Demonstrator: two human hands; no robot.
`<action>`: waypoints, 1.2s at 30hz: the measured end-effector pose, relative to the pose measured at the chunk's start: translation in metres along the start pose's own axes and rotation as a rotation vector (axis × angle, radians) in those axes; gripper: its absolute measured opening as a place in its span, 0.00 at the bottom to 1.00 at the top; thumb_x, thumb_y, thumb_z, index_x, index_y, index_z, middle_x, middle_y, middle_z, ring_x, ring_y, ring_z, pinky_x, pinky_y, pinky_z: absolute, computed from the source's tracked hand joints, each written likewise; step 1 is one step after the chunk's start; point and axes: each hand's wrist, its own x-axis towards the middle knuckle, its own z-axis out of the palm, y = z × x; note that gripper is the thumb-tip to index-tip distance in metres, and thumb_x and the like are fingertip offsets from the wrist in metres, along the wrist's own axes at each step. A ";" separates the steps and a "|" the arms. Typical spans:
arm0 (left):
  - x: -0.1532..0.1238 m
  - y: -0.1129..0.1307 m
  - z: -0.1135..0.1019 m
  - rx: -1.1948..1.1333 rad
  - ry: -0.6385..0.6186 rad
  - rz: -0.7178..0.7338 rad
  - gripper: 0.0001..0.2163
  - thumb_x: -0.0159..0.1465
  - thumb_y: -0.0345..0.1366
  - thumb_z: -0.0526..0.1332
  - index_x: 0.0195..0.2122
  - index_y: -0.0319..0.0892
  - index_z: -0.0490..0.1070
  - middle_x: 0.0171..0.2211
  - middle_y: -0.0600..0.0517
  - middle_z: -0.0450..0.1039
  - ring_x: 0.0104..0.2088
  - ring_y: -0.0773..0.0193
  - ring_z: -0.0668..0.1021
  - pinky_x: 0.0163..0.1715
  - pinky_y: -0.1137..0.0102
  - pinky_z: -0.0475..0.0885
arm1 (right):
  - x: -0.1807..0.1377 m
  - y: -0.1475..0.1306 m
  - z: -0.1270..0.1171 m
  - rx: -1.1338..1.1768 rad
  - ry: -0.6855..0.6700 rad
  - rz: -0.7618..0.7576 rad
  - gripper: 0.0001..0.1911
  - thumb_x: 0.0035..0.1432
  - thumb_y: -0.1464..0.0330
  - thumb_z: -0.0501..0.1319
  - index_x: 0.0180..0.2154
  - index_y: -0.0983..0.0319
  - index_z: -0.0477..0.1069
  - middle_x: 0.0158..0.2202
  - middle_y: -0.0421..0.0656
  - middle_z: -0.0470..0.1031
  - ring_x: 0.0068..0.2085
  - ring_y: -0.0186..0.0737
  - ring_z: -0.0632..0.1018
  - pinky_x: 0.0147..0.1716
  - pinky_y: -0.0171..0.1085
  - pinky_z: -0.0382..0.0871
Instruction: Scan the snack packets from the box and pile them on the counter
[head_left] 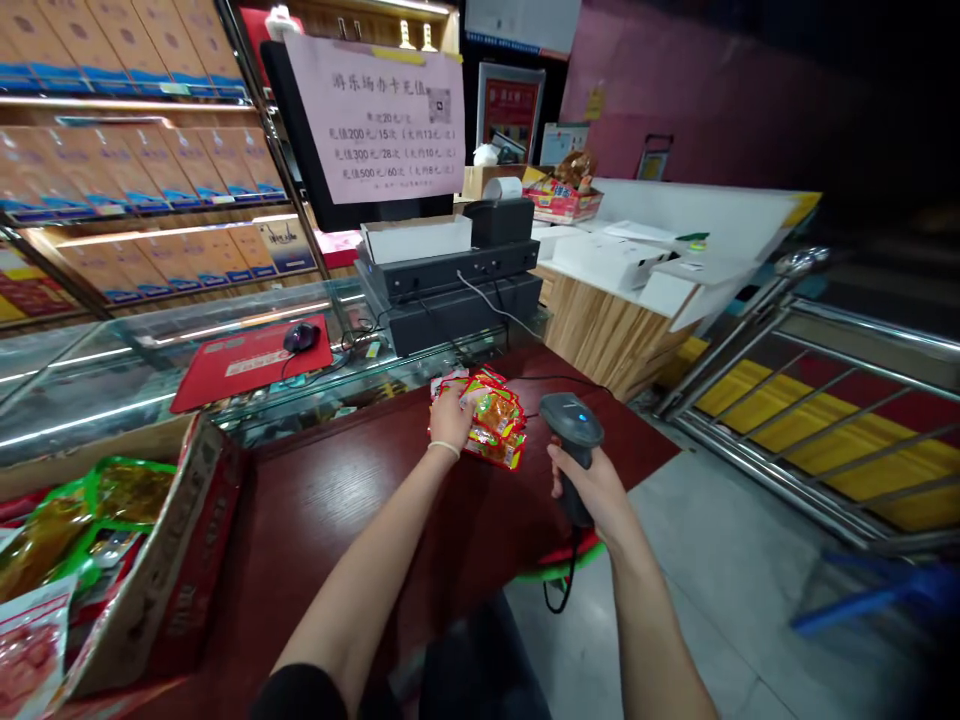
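My right hand (589,480) is wrapped around the handle of a dark grey barcode scanner (571,422), which has a blue light glowing on top. A black cord hangs from the scanner's base past the table edge. On the dark red table lies a loose pile of small red and yellow snack packets (496,415) with clear windows showing brown food. My left hand (451,415), with a pale band on its wrist, is closed on the packets at the left side of the pile. Its fingertips are partly hidden among them.
A cardboard box (161,560) of bagged snacks stands at the left. Behind the table are a glass counter (135,350), a red mouse pad (247,360) with a mouse (301,337), and a cash drawer (457,300) under a monitor bearing a paper sign (382,120). Metal railing (862,330) stands right.
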 end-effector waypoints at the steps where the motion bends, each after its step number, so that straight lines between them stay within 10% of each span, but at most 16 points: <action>1: 0.000 0.002 -0.002 0.071 0.003 0.046 0.16 0.52 0.32 0.68 0.43 0.42 0.75 0.43 0.42 0.75 0.51 0.47 0.73 0.59 0.54 0.59 | -0.002 0.000 0.000 0.001 -0.009 0.001 0.22 0.50 0.53 0.69 0.38 0.60 0.66 0.21 0.34 0.69 0.19 0.34 0.70 0.21 0.35 0.68; 7: -0.021 0.033 -0.043 0.077 -0.058 0.128 0.15 0.55 0.31 0.65 0.45 0.43 0.76 0.45 0.42 0.74 0.50 0.49 0.72 0.58 0.55 0.60 | -0.012 -0.006 0.014 0.018 -0.029 0.007 0.21 0.50 0.53 0.69 0.35 0.59 0.65 0.22 0.35 0.68 0.19 0.34 0.69 0.21 0.36 0.68; 12: -0.078 0.093 -0.137 -0.011 -0.067 0.203 0.12 0.62 0.36 0.62 0.46 0.47 0.77 0.46 0.46 0.75 0.46 0.54 0.75 0.52 0.62 0.67 | -0.027 -0.017 0.043 0.022 -0.128 -0.025 0.17 0.52 0.55 0.68 0.33 0.60 0.69 0.20 0.37 0.70 0.21 0.36 0.71 0.25 0.37 0.70; 16: -0.141 0.113 -0.241 0.090 0.171 0.142 0.13 0.62 0.39 0.62 0.48 0.48 0.77 0.44 0.47 0.76 0.44 0.56 0.76 0.50 0.64 0.69 | -0.037 -0.018 0.082 -0.052 -0.268 -0.036 0.17 0.50 0.55 0.69 0.28 0.61 0.70 0.20 0.40 0.71 0.22 0.39 0.73 0.27 0.39 0.71; 22: -0.220 0.070 -0.381 0.416 0.736 -0.094 0.17 0.64 0.43 0.58 0.53 0.46 0.71 0.40 0.48 0.77 0.38 0.59 0.78 0.42 0.66 0.73 | -0.047 -0.008 0.164 -0.089 -0.474 -0.009 0.18 0.46 0.55 0.71 0.30 0.61 0.71 0.19 0.40 0.72 0.20 0.41 0.73 0.24 0.40 0.71; 29: -0.217 0.026 -0.483 0.859 0.314 -0.164 0.15 0.63 0.36 0.56 0.50 0.44 0.72 0.46 0.45 0.75 0.48 0.56 0.76 0.52 0.59 0.69 | -0.056 -0.014 0.228 -0.200 -0.638 0.029 0.20 0.42 0.54 0.73 0.27 0.60 0.70 0.18 0.40 0.71 0.18 0.40 0.71 0.20 0.38 0.67; 33: -0.200 -0.002 -0.493 0.891 0.008 -0.166 0.26 0.52 0.32 0.65 0.55 0.44 0.69 0.56 0.42 0.68 0.56 0.52 0.70 0.57 0.57 0.64 | -0.060 -0.014 0.236 -0.229 -0.688 0.066 0.20 0.44 0.54 0.72 0.29 0.60 0.69 0.19 0.39 0.70 0.19 0.39 0.70 0.22 0.39 0.67; 36: -0.198 -0.012 -0.492 1.017 0.021 -0.253 0.26 0.50 0.31 0.66 0.53 0.44 0.71 0.48 0.42 0.72 0.49 0.50 0.73 0.52 0.57 0.66 | -0.062 -0.010 0.235 -0.238 -0.701 0.083 0.19 0.48 0.54 0.70 0.28 0.60 0.68 0.20 0.40 0.70 0.20 0.39 0.70 0.24 0.39 0.67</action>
